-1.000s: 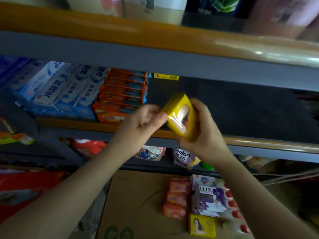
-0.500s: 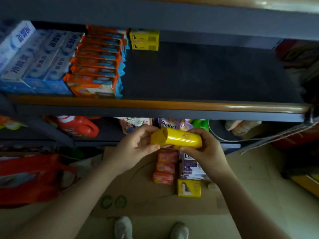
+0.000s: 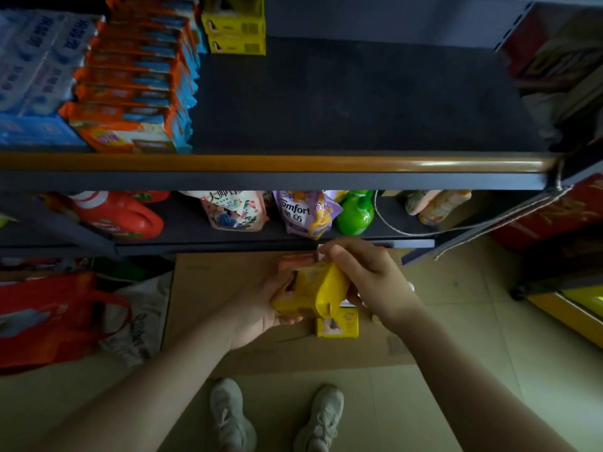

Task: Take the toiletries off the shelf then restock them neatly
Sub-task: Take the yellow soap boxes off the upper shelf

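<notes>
the shelf (image 3: 293, 163) fills the top of the view, its orange-edged front rail running right across, and its upper part is cut off by the frame. the dark board behind that rail is bare across the middle and right. below it the floor, with a flat sheet of cardboard (image 3: 212, 288) lying on it, partly hidden under both arms. one red bag (image 3: 49, 318) sits at the left edge, cut off. on the shelf's left, blue and white packs (image 3: 36, 66) run out of frame, too blurred to count, and beside them a row of orange packs (image 3: 130, 93), about seven, overlapping. two yellow boxes (image 3: 236, 35) are stacked at the back, the upper one clipped at the top. on the lower tier: one red jug (image 3: 120, 216), two pouches (image 3: 270, 212), one green bottle (image 3: 355, 213), all with tops hidden by the rail. two shoes (image 3: 274, 415) at the bottom. now the hands, low over the cardboard: the left hand (image 3: 257, 314) cups a yellow soap pack (image 3: 310, 293) from beneath, fingers wrapped under it, and the right hand (image 3: 368, 278) grips the same pack from its right side, fingers curled over the top. the pack is blurred, its print unreadable. one more yellow box (image 3: 339, 326) lies on the cardboard just under the hands, half covered, and orange packs (image 3: 295, 261) peek out behind, count unclear.
</notes>
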